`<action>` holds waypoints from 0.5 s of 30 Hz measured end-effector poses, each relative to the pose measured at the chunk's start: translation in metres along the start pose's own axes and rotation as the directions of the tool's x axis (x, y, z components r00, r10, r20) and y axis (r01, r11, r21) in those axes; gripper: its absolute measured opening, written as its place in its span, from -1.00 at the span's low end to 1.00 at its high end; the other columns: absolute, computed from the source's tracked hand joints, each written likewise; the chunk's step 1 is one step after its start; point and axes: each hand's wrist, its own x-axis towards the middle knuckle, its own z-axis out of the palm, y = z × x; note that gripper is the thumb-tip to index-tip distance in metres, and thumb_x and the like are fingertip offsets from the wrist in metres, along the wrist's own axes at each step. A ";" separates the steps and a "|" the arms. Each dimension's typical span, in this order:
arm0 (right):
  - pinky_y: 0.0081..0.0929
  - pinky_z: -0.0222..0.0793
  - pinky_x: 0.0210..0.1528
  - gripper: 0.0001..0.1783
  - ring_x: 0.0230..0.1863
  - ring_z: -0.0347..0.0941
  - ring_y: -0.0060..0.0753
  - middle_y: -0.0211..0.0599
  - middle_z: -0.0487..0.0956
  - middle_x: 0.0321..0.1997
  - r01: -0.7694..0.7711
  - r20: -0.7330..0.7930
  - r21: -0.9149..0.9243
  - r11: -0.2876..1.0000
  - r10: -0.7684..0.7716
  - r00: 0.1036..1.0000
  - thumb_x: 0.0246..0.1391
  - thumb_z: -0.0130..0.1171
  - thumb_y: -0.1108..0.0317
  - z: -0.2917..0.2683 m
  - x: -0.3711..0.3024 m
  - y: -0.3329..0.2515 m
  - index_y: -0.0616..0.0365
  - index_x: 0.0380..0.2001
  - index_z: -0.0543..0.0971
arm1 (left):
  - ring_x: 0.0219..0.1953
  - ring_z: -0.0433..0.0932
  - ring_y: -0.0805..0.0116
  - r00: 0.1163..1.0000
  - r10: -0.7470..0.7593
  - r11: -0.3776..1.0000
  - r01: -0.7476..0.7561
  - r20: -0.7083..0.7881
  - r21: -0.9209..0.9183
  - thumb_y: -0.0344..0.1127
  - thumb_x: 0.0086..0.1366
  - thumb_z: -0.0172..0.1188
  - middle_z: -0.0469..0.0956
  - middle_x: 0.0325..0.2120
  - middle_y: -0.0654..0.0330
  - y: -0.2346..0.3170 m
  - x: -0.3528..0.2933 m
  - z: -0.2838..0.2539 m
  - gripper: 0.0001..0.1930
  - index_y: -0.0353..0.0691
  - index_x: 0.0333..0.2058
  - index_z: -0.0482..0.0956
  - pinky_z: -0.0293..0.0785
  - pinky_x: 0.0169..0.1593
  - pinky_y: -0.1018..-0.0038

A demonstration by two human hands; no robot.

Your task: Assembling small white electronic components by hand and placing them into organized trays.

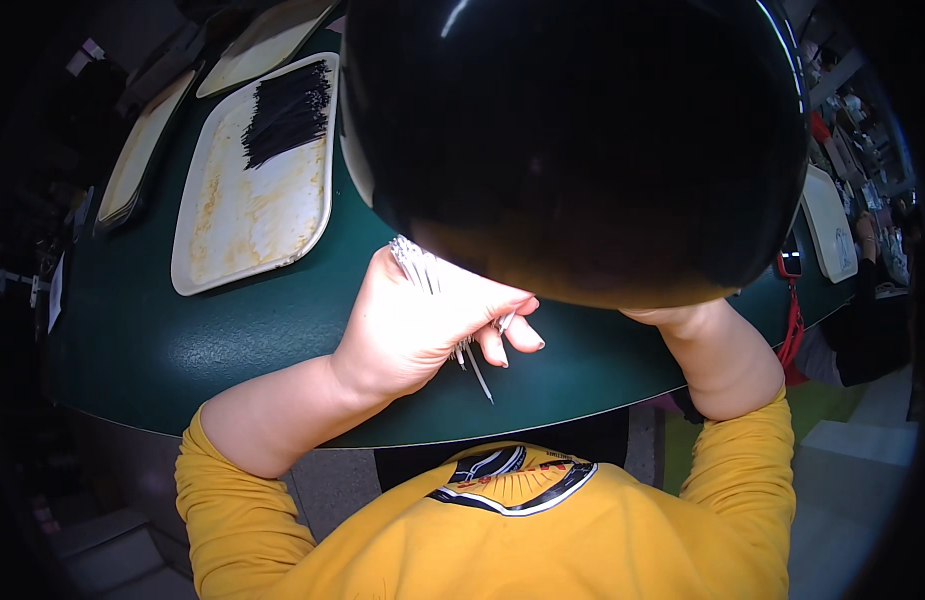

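Observation:
My left hand (pixel 408 325) is closed around a bundle of thin whitish wire-like pieces (pixel 415 262) above the green table. Their ends stick out past the thumb side, and several more hang out below the curled fingers, one reaching lower than the others. A large glossy black dome (pixel 583 150), like a lamp shade, fills the upper middle and hides much of the work area. Of my right hand (pixel 683 315) only the wrist and heel show at the dome's lower edge; its fingers are behind it. Bright light falls on my left hand.
Left of the dome, a stained cream tray (pixel 208 240) holds a pile of thin dark strands (pixel 288 112). More trays (pixel 143 150) lie beyond it. At the right are another tray (pixel 831 230), a small device (pixel 791 263) on a red strap, and another person's dark sleeve (pixel 863 330).

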 end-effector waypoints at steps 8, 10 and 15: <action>-0.72 0.30 -0.47 -0.89 -0.56 0.40 -0.63 -0.33 0.49 -0.60 -0.064 0.196 -0.083 0.994 0.079 0.977 -0.24 0.13 0.55 -0.009 0.003 -0.014 0.33 -0.54 0.45 | -0.50 0.54 0.29 1.000 0.022 1.000 -0.022 0.001 -0.022 -0.54 0.06 0.05 0.50 -0.51 0.02 -0.001 -0.001 0.001 -0.88 -0.46 -0.39 0.46 0.45 -0.55 0.64; -0.75 0.27 -0.51 -0.94 -0.60 0.37 -0.67 -0.34 0.49 -0.63 0.009 -0.045 -0.080 0.997 -0.013 0.999 -0.22 0.11 0.54 0.002 0.000 -0.002 0.32 -0.63 0.47 | -0.49 0.54 0.28 0.999 0.054 0.999 -0.054 -0.003 -0.007 -0.54 0.07 0.05 0.50 -0.50 0.01 0.001 -0.001 0.005 -0.88 -0.47 -0.40 0.46 0.45 -0.56 0.64; -0.82 0.14 -0.60 -0.92 -0.66 0.27 -0.78 -0.43 0.43 -0.69 -0.015 0.241 -0.031 0.999 0.022 0.970 -0.21 0.09 0.54 -0.026 0.008 -0.005 0.31 -0.68 0.46 | -0.50 0.54 0.30 1.000 0.025 0.999 -0.024 -0.014 0.034 -0.53 0.07 0.05 0.50 -0.51 0.01 0.002 -0.001 0.005 -0.88 -0.47 -0.40 0.46 0.44 -0.56 0.64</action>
